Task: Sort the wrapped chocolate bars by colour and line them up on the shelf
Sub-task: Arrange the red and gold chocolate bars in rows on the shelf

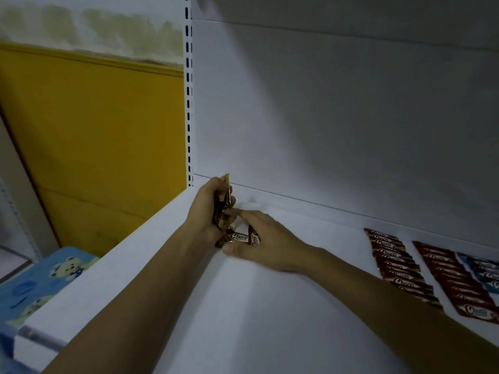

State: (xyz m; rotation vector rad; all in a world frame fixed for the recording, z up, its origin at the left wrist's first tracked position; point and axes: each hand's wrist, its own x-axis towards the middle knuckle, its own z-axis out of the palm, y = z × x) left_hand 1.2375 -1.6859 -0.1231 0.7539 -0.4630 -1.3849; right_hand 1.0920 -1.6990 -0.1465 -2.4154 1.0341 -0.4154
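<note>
1. On the flat white metal shelf (pixel 270 319), three overlapping rows already lie at the right. There is a row of dark red bars with gold-brown edges (pixel 397 263), just beside it a row of plain red bars (pixel 453 282), and at the far edge a row of blue bars (pixel 483 268).
2. The left part of the shelf carries no row yet. I judge the sorting well along, with my handful left to lay out.
3. My left hand (pixel 213 209) is clenched round an upright bundle of dark brown wrapped bars (pixel 222 206), near the shelf's back left corner.
4. My right hand (pixel 259 238) pinches one brown-and-white "Choco" bar (pixel 239 237) between thumb and fingers. The bar is low over the shelf, just beside the bundle, and I cannot tell whether it touches the surface.
</note>
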